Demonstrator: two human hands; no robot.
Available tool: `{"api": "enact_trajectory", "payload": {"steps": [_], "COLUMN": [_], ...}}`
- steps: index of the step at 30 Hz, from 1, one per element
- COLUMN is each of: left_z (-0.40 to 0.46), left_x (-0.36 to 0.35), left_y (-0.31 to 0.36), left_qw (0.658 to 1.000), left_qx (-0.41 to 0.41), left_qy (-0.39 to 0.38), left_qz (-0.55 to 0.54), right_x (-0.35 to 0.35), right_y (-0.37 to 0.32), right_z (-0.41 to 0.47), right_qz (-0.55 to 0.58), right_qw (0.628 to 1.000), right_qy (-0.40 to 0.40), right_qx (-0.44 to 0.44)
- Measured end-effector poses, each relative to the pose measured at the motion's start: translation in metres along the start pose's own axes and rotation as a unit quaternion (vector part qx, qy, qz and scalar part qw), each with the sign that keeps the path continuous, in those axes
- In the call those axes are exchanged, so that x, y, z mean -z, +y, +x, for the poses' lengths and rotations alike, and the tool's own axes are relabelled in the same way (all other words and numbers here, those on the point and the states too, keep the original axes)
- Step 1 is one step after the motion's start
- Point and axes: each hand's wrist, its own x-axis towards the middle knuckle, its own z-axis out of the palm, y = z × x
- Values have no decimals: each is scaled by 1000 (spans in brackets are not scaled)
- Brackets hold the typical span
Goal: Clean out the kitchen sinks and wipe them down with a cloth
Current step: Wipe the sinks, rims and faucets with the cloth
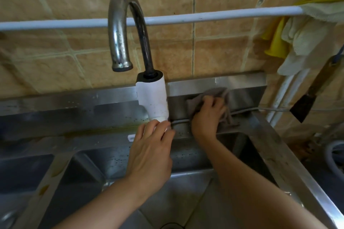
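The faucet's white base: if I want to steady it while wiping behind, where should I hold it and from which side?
Hold the white base low on its cylinder, coming from the front, as the left hand does now. Its round body lets the fingers wrap it; the wall blocks the back, and the right hand with the cloth occupies the right side.

We can read no text, label or number anywhere here. We find no brand or sign either.

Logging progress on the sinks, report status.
Right hand grips grey cloth, wiping sink back wall. Left hand holds white faucet base. Thin cable crosses the wiping path.
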Motion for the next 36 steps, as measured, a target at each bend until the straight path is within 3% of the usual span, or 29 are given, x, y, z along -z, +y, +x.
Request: {"api": "enact_trajectory", "payload": {"steps": [4, 9, 14, 18, 21, 24, 28, 32, 36], "left_z": [-8, -18, -13, -13, -14, -18, -22, -24, -22], "left_x": [6, 3, 0, -1, -2, 1, 6, 7, 3], "left_y": [-9, -16, -11, -12, -15, -18, -25, -32, -24], "left_qw": [1000, 999, 998, 997, 997, 997, 997, 996, 997], "left_qx": [28, 46, 62, 71, 76, 75, 76, 79, 62], "left_qy": [-9, -7, -18, -14, -27, -20, -8, -14, -13], "left_qz": [11, 11, -3, -7, -5, -13, -27, -28, -35], "right_x": [-21, -9, 23, 40, 36, 20, -3, -16, -6], "right_y": [-19, 16, 69, 84, 73, 44, -1, 0, 19], "right_z": [-34, -15, 24, 50, 34, 3, -31, -52, -45], "right_qz": [84, -18, -14, -65, -152, -114, -59, -125, -211], "right_qw": [979, 969, 996, 990, 984, 977, 961, 948, 910], "right_qy": [-109, -130, -77, -27, -81, -156, -240, -246, -239], "right_qx": [151, 210, 39, -120, -51, 89, 121, 160, 267]}}
